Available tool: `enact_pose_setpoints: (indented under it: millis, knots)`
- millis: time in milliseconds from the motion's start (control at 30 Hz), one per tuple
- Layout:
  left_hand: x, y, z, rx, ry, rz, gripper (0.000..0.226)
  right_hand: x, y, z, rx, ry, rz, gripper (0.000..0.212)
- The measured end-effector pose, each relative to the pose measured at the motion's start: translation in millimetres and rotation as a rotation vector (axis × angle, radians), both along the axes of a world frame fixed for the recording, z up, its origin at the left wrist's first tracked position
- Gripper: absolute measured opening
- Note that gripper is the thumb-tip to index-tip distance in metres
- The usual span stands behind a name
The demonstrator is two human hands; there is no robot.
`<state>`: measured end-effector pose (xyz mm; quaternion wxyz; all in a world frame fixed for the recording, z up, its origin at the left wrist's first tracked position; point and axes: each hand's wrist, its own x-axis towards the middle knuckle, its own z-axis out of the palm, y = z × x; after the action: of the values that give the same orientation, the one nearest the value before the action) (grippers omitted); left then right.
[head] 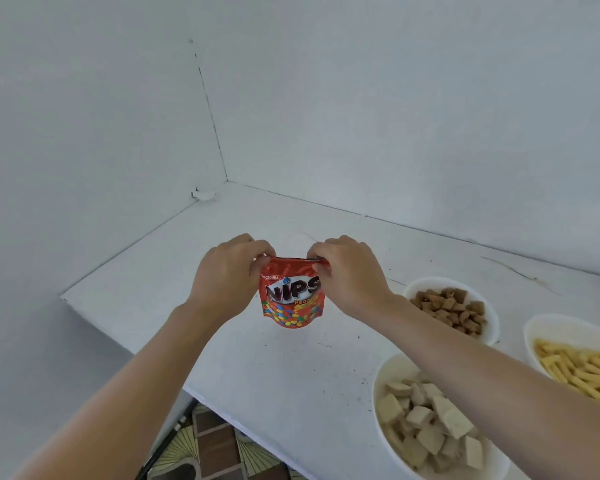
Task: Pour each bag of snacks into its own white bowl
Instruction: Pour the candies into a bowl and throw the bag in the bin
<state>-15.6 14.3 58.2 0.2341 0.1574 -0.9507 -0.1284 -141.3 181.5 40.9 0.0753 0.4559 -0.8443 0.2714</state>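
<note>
Red Nips bag (291, 296) hangs upright above the worktop (222, 341), left hand (227, 275) and right hand (349, 275) pinching opposite top corners

My left hand (227, 278) and right hand (350, 275) are bare, and both forearms (118, 393) are uncovered as far as they show

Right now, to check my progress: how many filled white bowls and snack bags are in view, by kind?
Filled white bowls: 3
Red snack bag: 1
Total: 4
</note>
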Motion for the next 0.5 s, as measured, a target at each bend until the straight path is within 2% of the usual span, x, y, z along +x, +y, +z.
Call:
enact_pose_setpoints:
  millis: [267,500]
  knots:
    - [12.9,-1.8,-35.4,0.116,-0.111,-0.011,0.014,15.1,1.5,-39.2,-0.051,-0.082,0.010,0.017]
    - [3.3,9.5,-29.7,0.118,-0.087,-0.030,0.019,14.5,5.4,-46.0,-0.118,0.053,0.060,0.014]
